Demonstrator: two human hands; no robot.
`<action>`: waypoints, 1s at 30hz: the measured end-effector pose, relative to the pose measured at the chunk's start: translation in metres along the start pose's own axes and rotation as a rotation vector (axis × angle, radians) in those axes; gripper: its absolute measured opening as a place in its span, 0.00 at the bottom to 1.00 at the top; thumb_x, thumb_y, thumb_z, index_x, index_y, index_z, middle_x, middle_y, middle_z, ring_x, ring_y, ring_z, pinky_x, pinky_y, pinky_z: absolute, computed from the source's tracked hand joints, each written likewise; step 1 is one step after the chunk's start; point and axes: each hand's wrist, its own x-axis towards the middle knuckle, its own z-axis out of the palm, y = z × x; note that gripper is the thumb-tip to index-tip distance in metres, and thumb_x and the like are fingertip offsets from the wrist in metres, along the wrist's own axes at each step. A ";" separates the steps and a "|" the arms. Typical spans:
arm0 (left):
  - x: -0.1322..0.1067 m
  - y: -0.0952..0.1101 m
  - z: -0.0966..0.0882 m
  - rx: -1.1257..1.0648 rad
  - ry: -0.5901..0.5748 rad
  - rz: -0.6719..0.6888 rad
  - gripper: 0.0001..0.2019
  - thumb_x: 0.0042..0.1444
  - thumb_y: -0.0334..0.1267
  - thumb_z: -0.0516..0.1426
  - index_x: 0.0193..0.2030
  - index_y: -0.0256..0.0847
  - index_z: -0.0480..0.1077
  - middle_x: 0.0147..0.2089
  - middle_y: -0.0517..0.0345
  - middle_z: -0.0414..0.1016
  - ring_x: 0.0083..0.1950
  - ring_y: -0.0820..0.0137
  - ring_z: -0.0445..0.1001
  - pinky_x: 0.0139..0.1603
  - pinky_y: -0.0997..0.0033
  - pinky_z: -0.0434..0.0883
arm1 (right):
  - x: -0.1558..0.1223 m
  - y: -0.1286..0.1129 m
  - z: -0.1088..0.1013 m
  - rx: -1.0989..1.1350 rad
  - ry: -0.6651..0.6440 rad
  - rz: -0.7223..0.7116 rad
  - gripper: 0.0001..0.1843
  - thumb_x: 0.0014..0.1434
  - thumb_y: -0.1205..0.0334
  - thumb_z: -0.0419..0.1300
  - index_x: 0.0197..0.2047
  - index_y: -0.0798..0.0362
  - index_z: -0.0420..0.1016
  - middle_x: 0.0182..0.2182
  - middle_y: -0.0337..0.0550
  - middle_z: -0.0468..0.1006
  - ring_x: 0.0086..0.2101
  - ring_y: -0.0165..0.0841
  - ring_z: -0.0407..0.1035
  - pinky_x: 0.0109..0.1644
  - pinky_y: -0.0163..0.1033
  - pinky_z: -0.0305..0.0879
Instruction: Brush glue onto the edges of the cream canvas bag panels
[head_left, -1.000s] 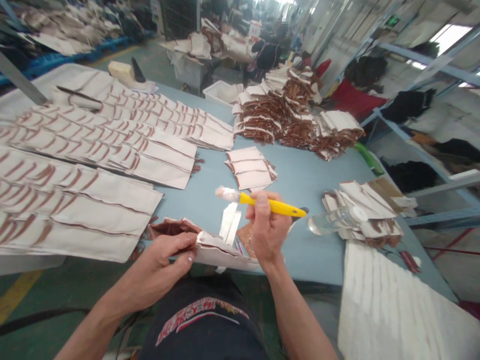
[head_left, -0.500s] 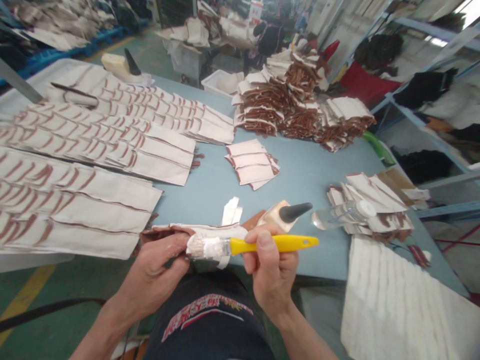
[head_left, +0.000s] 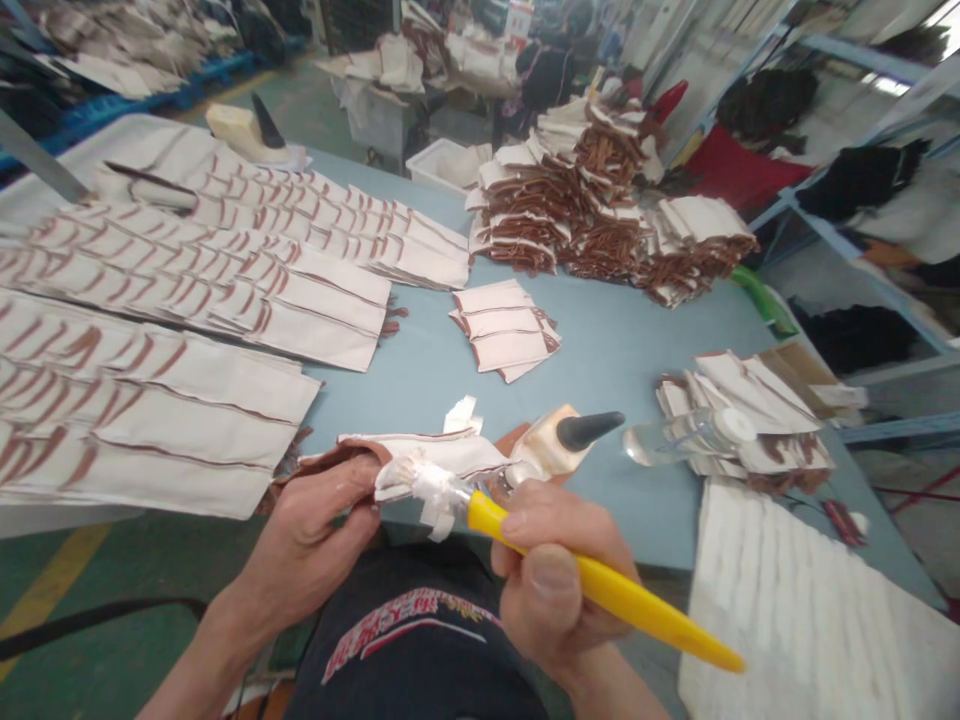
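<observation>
In my right hand (head_left: 562,575) is a paintbrush (head_left: 630,600) with a yellow handle, its fingers closed round the handle. White tape-like wrapping covers its ferrule, and the pale bristles touch the edge of a white fabric piece with brown backing (head_left: 442,455). My left hand (head_left: 330,515) pinches the left end of that piece at the front edge of the table. Just right of the piece lies a cream bottle with a black pointed nozzle (head_left: 551,440). White strips (head_left: 461,415) stick out above and below the piece.
Overlapping rows of white panels with brown edges (head_left: 210,400) cover the table's left side. A small stack of panels (head_left: 502,330) lies mid-table. Tall brown-and-white piles (head_left: 570,200) stand behind. At right are a clear bottle (head_left: 675,437), more pieces (head_left: 750,400) and a white ridged sheet (head_left: 795,610).
My right hand has moved down and slightly right, tilting the brush so its handle end points lower right. The bristles stay by the fabric's left part. My left hand has hardly moved.
</observation>
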 end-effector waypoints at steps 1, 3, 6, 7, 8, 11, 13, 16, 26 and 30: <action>-0.001 -0.002 0.001 0.012 0.003 0.006 0.14 0.63 0.26 0.54 0.32 0.43 0.78 0.30 0.61 0.82 0.34 0.68 0.81 0.41 0.75 0.76 | 0.003 -0.001 0.001 -0.001 0.025 -0.052 0.15 0.81 0.57 0.50 0.44 0.47 0.76 0.22 0.33 0.76 0.20 0.30 0.70 0.28 0.38 0.72; -0.001 -0.004 0.002 0.029 -0.002 -0.013 0.14 0.64 0.27 0.54 0.32 0.42 0.78 0.30 0.61 0.83 0.33 0.69 0.82 0.40 0.76 0.76 | 0.008 -0.002 0.004 0.021 0.046 -0.123 0.13 0.81 0.58 0.53 0.43 0.47 0.75 0.23 0.32 0.79 0.20 0.27 0.71 0.28 0.35 0.71; 0.001 -0.006 0.003 0.028 -0.018 -0.033 0.15 0.65 0.30 0.54 0.34 0.42 0.82 0.32 0.59 0.86 0.34 0.67 0.83 0.42 0.75 0.78 | 0.008 -0.001 0.006 0.055 0.044 -0.126 0.14 0.81 0.58 0.53 0.43 0.48 0.75 0.23 0.31 0.78 0.18 0.26 0.68 0.27 0.35 0.70; 0.003 -0.006 0.004 0.023 -0.028 -0.040 0.15 0.66 0.31 0.54 0.36 0.42 0.83 0.34 0.58 0.88 0.35 0.66 0.84 0.45 0.74 0.78 | 0.007 0.000 0.006 0.068 0.079 -0.093 0.14 0.81 0.57 0.53 0.43 0.47 0.75 0.23 0.31 0.78 0.18 0.26 0.67 0.27 0.36 0.69; 0.005 -0.005 0.004 0.015 -0.037 -0.047 0.15 0.66 0.31 0.54 0.38 0.42 0.84 0.37 0.57 0.90 0.37 0.65 0.85 0.47 0.73 0.79 | 0.005 0.001 0.005 0.079 0.119 -0.055 0.13 0.81 0.56 0.54 0.43 0.47 0.76 0.23 0.32 0.78 0.17 0.27 0.66 0.27 0.36 0.69; 0.010 -0.005 0.006 -0.048 -0.065 -0.082 0.16 0.66 0.32 0.55 0.39 0.42 0.86 0.40 0.55 0.91 0.39 0.63 0.86 0.49 0.72 0.79 | 0.002 0.003 0.005 0.108 0.130 0.036 0.13 0.80 0.53 0.56 0.43 0.47 0.77 0.24 0.33 0.77 0.17 0.26 0.64 0.24 0.35 0.66; 0.013 -0.005 0.007 -0.109 -0.086 -0.102 0.16 0.65 0.32 0.55 0.37 0.42 0.87 0.40 0.55 0.91 0.40 0.61 0.86 0.48 0.72 0.79 | 0.006 0.004 0.004 0.170 0.068 0.142 0.15 0.80 0.52 0.56 0.42 0.48 0.78 0.21 0.31 0.73 0.16 0.26 0.62 0.21 0.33 0.62; 0.016 -0.008 0.007 -0.184 -0.097 -0.200 0.15 0.64 0.35 0.57 0.40 0.42 0.89 0.41 0.54 0.91 0.42 0.59 0.86 0.47 0.71 0.78 | 0.019 0.009 0.000 0.343 0.138 0.360 0.19 0.80 0.49 0.56 0.38 0.49 0.77 0.17 0.27 0.65 0.15 0.26 0.59 0.20 0.31 0.59; 0.013 -0.025 0.004 -0.756 -0.156 -0.616 0.16 0.64 0.49 0.70 0.54 0.46 0.89 0.48 0.52 0.90 0.51 0.58 0.84 0.48 0.74 0.78 | 0.028 0.024 -0.013 0.365 0.138 0.256 0.16 0.79 0.51 0.60 0.39 0.48 0.79 0.18 0.28 0.69 0.17 0.26 0.62 0.23 0.32 0.61; 0.012 -0.013 0.008 -0.938 -0.190 -0.677 0.15 0.57 0.46 0.76 0.49 0.44 0.90 0.44 0.52 0.90 0.45 0.61 0.85 0.44 0.74 0.80 | 0.021 0.038 -0.004 0.138 0.103 0.004 0.11 0.78 0.53 0.60 0.44 0.47 0.80 0.24 0.32 0.76 0.19 0.27 0.66 0.26 0.36 0.67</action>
